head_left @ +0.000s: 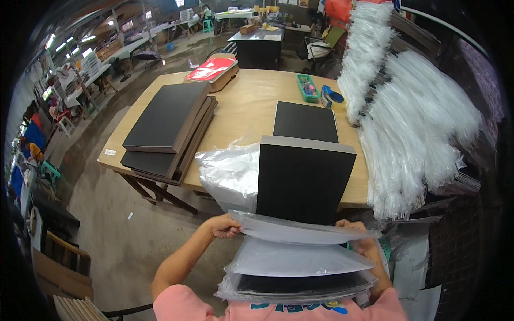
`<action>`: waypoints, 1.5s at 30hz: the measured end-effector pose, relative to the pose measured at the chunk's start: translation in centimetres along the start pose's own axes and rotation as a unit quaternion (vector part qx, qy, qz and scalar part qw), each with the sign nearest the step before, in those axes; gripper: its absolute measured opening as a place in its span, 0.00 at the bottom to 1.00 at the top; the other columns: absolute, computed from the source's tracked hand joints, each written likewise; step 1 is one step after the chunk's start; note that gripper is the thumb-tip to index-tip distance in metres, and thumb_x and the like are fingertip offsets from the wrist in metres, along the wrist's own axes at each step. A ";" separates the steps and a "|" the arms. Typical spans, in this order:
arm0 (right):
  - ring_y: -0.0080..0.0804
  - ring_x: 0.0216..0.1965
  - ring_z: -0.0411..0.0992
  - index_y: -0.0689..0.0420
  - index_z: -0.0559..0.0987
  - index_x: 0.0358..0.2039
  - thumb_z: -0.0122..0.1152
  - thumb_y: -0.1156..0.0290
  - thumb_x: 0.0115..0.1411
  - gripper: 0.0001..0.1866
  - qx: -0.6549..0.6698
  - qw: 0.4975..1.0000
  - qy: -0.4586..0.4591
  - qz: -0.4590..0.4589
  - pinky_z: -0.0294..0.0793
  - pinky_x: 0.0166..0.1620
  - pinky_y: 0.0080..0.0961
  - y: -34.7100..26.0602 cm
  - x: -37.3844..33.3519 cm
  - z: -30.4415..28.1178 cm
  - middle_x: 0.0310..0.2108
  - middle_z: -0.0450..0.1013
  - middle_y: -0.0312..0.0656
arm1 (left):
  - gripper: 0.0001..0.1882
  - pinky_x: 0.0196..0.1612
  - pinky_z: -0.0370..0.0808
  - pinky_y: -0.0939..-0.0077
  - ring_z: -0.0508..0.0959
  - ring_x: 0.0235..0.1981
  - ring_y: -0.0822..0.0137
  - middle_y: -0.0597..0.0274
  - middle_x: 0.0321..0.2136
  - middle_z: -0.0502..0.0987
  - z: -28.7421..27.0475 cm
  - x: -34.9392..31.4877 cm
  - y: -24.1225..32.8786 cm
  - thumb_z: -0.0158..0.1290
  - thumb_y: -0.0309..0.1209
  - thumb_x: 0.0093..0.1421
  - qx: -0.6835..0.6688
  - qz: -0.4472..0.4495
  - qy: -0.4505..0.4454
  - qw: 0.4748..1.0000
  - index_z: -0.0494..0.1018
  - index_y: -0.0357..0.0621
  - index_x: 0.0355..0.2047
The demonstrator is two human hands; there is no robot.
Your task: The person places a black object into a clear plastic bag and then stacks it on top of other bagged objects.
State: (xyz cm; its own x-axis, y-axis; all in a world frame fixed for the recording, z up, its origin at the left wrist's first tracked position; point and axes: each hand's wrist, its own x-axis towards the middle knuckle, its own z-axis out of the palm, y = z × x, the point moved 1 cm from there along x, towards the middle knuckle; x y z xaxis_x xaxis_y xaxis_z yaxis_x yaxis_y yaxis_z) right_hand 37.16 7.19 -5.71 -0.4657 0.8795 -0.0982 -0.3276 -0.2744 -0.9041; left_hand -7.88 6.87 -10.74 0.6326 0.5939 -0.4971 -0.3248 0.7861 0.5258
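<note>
A black box-like panel [306,182] with a grey edge stands tilted at the near side of the table. Its lower end meets a clear plastic bag [300,232], which spreads wide across my front. My left hand [227,226] pinches the bag's left corner, fingers closed. At the other corner my right hand [360,235] is closed on the plastic, partly covered by it. Between my arms and chest rest more plastic-covered pieces [300,286], with a dark panel showing through. Behind the upright panel lies another black panel [305,120]. Crumpled clear plastic [230,174] lies to its left.
Dark panels [166,117] are stacked on the table's left. A red packet [212,68], a green basket [308,88] and a blue tape dispenser [333,97] sit toward the back. Heaps of clear plastic bags [417,117] line the right side. Other people work far left.
</note>
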 end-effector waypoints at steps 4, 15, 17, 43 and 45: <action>0.31 0.48 0.64 0.66 0.81 0.24 0.62 0.75 0.46 0.06 -0.171 0.977 0.021 0.126 0.60 0.48 0.21 5.6 -0.7 -3.1 0.33 0.73 0.42 | 0.08 0.19 0.68 0.80 0.72 0.20 0.76 0.67 0.29 0.76 -6.7 3.7 -8.6 0.53 0.32 0.60 0.026 0.010 0.084 0.996 0.75 0.44 0.38; 0.34 0.25 0.74 0.63 0.80 0.23 0.65 0.67 0.49 0.11 -0.399 0.899 0.115 0.141 0.71 0.30 0.29 17.1 0.9 -9.6 0.22 0.75 0.44 | 0.20 0.43 0.68 0.69 0.74 0.37 0.62 0.51 0.33 0.75 -0.9 -2.8 2.7 0.47 0.45 0.63 0.353 0.454 0.637 0.512 0.73 0.38 0.35; 0.36 0.24 0.74 0.62 0.80 0.24 0.66 0.64 0.49 0.12 -0.479 0.854 0.106 0.175 0.72 0.29 0.29 15.5 1.2 -9.7 0.23 0.75 0.44 | 0.21 0.41 0.69 0.69 0.76 0.36 0.59 0.50 0.30 0.76 -1.3 -2.8 6.6 0.48 0.45 0.61 0.342 0.389 0.598 0.612 0.74 0.37 0.35; 0.46 0.31 0.76 0.64 0.79 0.25 0.63 0.76 0.46 0.06 -0.497 0.815 -0.147 -0.260 0.74 0.37 0.33 -4.7 29.3 27.9 0.25 0.76 0.52 | 0.19 0.39 0.76 0.81 0.79 0.35 0.69 0.51 0.31 0.78 7.0 -6.4 13.3 0.57 0.15 0.49 0.221 0.594 0.362 0.684 0.64 0.34 0.40; 0.45 0.31 0.76 0.64 0.78 0.26 0.61 0.77 0.47 0.05 -0.492 0.810 -0.128 -0.291 0.74 0.38 0.33 -4.7 28.9 28.1 0.26 0.76 0.51 | 0.20 0.38 0.76 0.82 0.79 0.34 0.71 0.53 0.30 0.78 6.7 -6.5 13.2 0.58 0.15 0.49 0.226 0.584 0.371 0.686 0.64 0.34 0.41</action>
State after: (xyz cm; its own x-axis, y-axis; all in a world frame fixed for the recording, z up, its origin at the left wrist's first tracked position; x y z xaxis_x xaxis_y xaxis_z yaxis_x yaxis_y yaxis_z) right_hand 2.09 23.00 7.37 -0.6642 0.6040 0.4404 0.2027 0.7126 -0.6716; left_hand -11.56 12.21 4.12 -0.4599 0.8287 0.3190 0.0530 -0.3330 0.9414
